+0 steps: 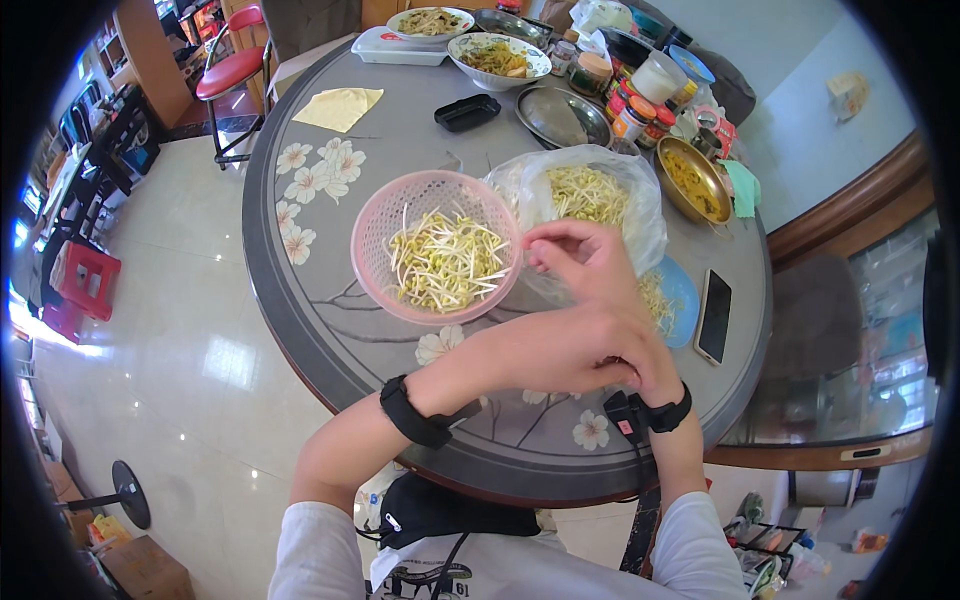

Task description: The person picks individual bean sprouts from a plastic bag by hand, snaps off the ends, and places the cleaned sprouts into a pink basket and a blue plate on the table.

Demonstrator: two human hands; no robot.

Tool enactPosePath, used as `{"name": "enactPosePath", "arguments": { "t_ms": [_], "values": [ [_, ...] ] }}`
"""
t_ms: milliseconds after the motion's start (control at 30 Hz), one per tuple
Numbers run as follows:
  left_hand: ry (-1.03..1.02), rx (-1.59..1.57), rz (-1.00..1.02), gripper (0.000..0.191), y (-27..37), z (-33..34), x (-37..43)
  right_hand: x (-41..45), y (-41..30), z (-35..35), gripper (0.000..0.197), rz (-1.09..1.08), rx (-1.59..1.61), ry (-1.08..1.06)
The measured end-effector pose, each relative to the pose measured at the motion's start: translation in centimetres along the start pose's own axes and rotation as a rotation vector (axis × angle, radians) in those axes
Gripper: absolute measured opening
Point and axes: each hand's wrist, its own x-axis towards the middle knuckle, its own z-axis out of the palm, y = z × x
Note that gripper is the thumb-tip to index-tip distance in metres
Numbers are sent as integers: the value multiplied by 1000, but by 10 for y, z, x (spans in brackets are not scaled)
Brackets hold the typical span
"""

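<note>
My right hand is at the right rim of a pink perforated plastic basket, thumb and fingers curled together. Whether anything is between its fingertips is hidden. Bean sprouts are heaped in the basket. My left hand crosses over to my right wrist, its fingers bent against it and partly hidden; nothing shows in it. Beyond my right hand, more bean sprouts fill an open clear plastic bag. A blue plate with sprout scraps lies partly behind my right hand.
A smartphone lies near the right edge of the round table. Farther back are a black plastic tray, a metal lid, several jars, a pan of food, a patterned bowl and a yellow cloth.
</note>
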Motion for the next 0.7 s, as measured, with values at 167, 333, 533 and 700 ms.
{"name": "enactPosePath", "arguments": {
  "t_ms": [167, 333, 533, 700],
  "values": [
    [515, 93, -19, 14, -5, 1, 4, -22, -43, -45, 18, -115, 56, 89],
    [782, -46, -209, 14, -3, 0, 8, -47, -67, -55, 19, -233, -176, -22],
    [775, 147, -332, 22, -10, 3, 5, -49, -69, -63, 16, -154, -412, -65],
    [704, 299, -372, 29, -2, 7, 11, -51, -66, -66, 12, -139, -540, -78]
  ]
}}
